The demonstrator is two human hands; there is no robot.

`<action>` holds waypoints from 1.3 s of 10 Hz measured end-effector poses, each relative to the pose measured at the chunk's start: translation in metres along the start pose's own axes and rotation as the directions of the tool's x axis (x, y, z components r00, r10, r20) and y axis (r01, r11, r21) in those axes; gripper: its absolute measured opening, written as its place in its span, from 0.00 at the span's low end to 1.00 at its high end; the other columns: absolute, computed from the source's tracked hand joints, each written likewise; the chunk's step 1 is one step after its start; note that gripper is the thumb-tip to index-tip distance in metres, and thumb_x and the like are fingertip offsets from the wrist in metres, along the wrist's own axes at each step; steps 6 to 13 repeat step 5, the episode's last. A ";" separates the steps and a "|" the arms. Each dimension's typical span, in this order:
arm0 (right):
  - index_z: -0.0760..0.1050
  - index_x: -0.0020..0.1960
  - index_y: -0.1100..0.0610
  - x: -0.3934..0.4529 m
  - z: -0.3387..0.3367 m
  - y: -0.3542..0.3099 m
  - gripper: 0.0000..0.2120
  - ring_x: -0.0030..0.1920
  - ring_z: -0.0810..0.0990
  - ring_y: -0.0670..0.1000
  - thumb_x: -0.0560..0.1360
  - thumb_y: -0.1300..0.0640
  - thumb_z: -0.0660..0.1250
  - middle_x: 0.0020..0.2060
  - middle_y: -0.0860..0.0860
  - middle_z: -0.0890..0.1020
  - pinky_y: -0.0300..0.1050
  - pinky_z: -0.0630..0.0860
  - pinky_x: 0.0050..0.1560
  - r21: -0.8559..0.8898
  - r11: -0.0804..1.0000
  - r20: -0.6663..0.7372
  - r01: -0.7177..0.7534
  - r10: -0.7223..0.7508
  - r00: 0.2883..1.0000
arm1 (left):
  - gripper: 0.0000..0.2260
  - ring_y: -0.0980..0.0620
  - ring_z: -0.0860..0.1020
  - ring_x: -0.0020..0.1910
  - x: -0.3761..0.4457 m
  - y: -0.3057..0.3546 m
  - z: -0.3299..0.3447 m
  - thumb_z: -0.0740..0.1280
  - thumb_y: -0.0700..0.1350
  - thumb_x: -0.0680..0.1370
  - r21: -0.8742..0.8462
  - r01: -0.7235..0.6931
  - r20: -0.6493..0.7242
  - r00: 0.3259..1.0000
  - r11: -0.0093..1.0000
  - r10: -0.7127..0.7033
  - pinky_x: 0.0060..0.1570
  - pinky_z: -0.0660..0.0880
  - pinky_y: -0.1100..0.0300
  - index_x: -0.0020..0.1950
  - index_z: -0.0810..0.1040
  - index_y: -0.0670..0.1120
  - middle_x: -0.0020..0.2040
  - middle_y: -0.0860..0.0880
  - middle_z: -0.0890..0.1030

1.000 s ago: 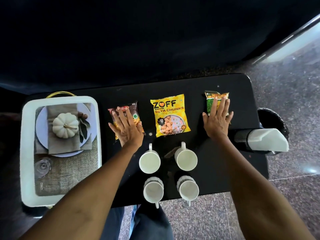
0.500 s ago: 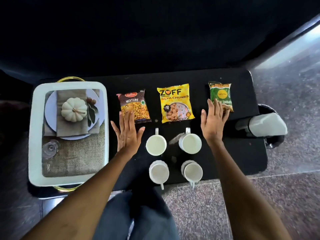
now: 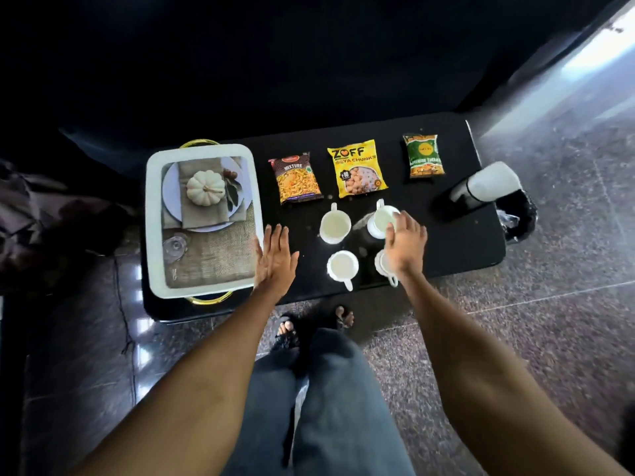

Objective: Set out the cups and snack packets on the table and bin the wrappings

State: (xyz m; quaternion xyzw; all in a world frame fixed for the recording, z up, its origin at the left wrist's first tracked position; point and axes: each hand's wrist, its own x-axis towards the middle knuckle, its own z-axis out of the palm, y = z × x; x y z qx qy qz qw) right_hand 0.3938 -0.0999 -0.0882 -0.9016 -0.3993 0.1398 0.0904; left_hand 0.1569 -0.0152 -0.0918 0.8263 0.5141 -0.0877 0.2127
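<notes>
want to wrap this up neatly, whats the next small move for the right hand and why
Probably lift the right hand clear of the cups. It hovers open over the two right cups, covering the near one, while all three packets lie in a row and the left hand is empty: nothing looks left to place.

It looks like a home or guest sitting area, judging by the polished speckled stone floor (image 3: 556, 324), a low black table (image 3: 457, 242) laid with snack packets (image 3: 359, 168) and white cups (image 3: 335, 223), a decorative tray (image 3: 151, 214), and a small bin (image 3: 515, 218) beside it.
</notes>
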 end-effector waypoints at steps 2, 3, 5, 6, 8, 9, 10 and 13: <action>0.63 0.72 0.59 -0.046 -0.022 -0.072 0.21 0.75 0.59 0.57 0.81 0.53 0.51 0.73 0.58 0.64 0.58 0.51 0.74 0.045 0.981 0.067 0.189 -0.192 0.979 | 0.24 0.45 0.47 0.78 -0.031 0.024 -0.050 0.49 0.47 0.83 0.001 -0.048 -0.093 0.995 0.999 0.048 0.75 0.39 0.47 0.77 0.50 0.41 0.79 0.44 0.53; 0.59 0.74 0.58 -0.065 -0.035 -0.083 0.22 0.77 0.54 0.56 0.82 0.52 0.50 0.75 0.57 0.60 0.58 0.47 0.75 -0.014 0.952 0.098 0.305 -0.302 0.948 | 0.25 0.45 0.45 0.78 -0.049 0.032 -0.064 0.48 0.48 0.83 0.045 -0.017 -0.115 0.993 0.999 0.022 0.75 0.39 0.47 0.77 0.48 0.41 0.79 0.44 0.51; 0.58 0.74 0.59 -0.099 -0.093 -0.072 0.23 0.77 0.52 0.56 0.81 0.52 0.51 0.75 0.59 0.58 0.60 0.42 0.75 0.004 0.915 0.018 0.403 -0.403 0.915 | 0.25 0.43 0.45 0.78 -0.100 0.066 -0.084 0.48 0.46 0.83 0.029 0.014 -0.235 0.972 0.999 -0.006 0.76 0.39 0.48 0.77 0.46 0.40 0.79 0.42 0.49; 0.58 0.74 0.59 -0.099 -0.093 -0.072 0.23 0.77 0.52 0.56 0.81 0.52 0.51 0.75 0.59 0.58 0.60 0.42 0.75 0.004 0.915 0.018 0.403 -0.403 0.915 | 0.25 0.43 0.45 0.78 -0.100 0.066 -0.084 0.48 0.46 0.83 0.029 0.014 -0.235 0.972 0.999 -0.006 0.76 0.39 0.48 0.77 0.46 0.40 0.79 0.42 0.49; 0.58 0.74 0.59 -0.099 -0.093 -0.072 0.23 0.77 0.52 0.56 0.81 0.52 0.51 0.75 0.59 0.58 0.60 0.42 0.75 0.004 0.915 0.018 0.403 -0.403 0.915 | 0.25 0.43 0.45 0.78 -0.100 0.066 -0.084 0.48 0.46 0.83 0.029 0.014 -0.235 0.972 0.999 -0.006 0.76 0.39 0.48 0.77 0.46 0.40 0.79 0.42 0.49; 0.58 0.74 0.59 -0.099 -0.093 -0.072 0.23 0.77 0.52 0.56 0.81 0.52 0.51 0.75 0.59 0.58 0.60 0.42 0.75 0.004 0.915 0.018 0.403 -0.403 0.915 | 0.25 0.43 0.45 0.78 -0.100 0.066 -0.084 0.48 0.46 0.83 0.029 0.014 -0.235 0.972 0.999 -0.006 0.76 0.39 0.48 0.77 0.46 0.40 0.79 0.42 0.49; 0.58 0.74 0.59 -0.099 -0.093 -0.072 0.23 0.77 0.52 0.56 0.81 0.52 0.51 0.75 0.59 0.58 0.60 0.42 0.75 0.004 0.915 0.018 0.403 -0.403 0.915 | 0.25 0.43 0.45 0.78 -0.100 0.066 -0.084 0.48 0.46 0.83 0.029 0.014 -0.235 0.972 0.999 -0.006 0.76 0.39 0.48 0.77 0.46 0.40 0.79 0.42 0.49; 0.58 0.74 0.59 -0.099 -0.093 -0.072 0.23 0.77 0.52 0.56 0.81 0.52 0.51 0.75 0.59 0.58 0.60 0.42 0.75 0.004 0.915 0.018 0.403 -0.403 0.915 | 0.25 0.43 0.45 0.78 -0.100 0.066 -0.084 0.48 0.46 0.83 0.029 0.014 -0.235 0.972 0.999 -0.006 0.76 0.39 0.48 0.77 0.46 0.40 0.79 0.42 0.49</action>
